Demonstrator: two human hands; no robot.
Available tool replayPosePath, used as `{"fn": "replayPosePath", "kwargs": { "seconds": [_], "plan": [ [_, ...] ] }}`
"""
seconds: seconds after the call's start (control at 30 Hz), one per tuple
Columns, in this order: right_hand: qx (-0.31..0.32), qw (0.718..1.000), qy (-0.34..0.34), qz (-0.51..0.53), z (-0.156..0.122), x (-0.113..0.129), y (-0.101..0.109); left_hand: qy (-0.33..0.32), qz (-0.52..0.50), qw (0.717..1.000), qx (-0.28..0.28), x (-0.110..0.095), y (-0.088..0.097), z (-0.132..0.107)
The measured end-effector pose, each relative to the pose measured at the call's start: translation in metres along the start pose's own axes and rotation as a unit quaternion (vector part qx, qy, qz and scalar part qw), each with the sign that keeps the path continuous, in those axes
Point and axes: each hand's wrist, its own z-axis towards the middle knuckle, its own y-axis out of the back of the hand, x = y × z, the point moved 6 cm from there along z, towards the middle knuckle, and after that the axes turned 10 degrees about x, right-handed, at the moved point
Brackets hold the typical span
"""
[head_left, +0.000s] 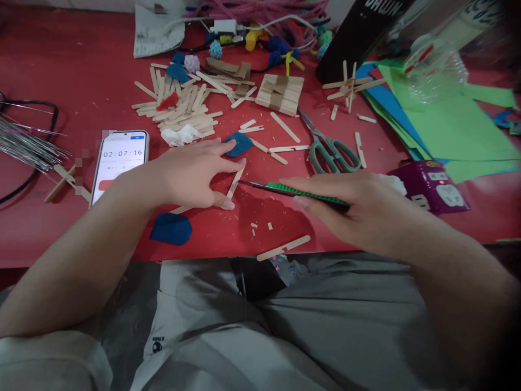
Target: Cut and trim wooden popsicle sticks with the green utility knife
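My left hand [191,174] pins a wooden craft stick [235,184] against the red tabletop, its thumb at the near end and a finger at the far end. My right hand [345,203] grips a green and black utility knife [303,193]. The knife's blade tip rests at the middle of the pinned stick, pointing left. A blue petal-shaped piece [240,144] lies by my left fingertips, and a larger blue piece [171,228] sits below the wrist. Near the table's front edge is a notched craft stick [284,248], with small wood chips above it.
Grey-green scissors [331,149] lie beyond the knife. A pile of craft sticks [183,103] and a taped bundle of sticks [280,93] are farther back. A phone [118,163] showing a timer is left; a dark bottle [358,38], green paper [443,125] and a purple box [433,186] are right.
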Motion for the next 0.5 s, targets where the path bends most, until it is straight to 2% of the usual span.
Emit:
{"fn": "replayPosePath", "kwargs": {
  "seconds": [0.2,0.5],
  "plan": [
    [-0.008,1.000,0.023,-0.005,0.0021,0.0037,-0.0003,-0.002,0.001,1.000,-0.002,-0.0008,0.0006,-0.0002],
    [-0.007,1.000,-0.002,-0.019,0.0022,0.0019,0.0014,-0.002,0.002,1.000,-0.002,-0.0009,-0.0001,0.0001]
  ]
}}
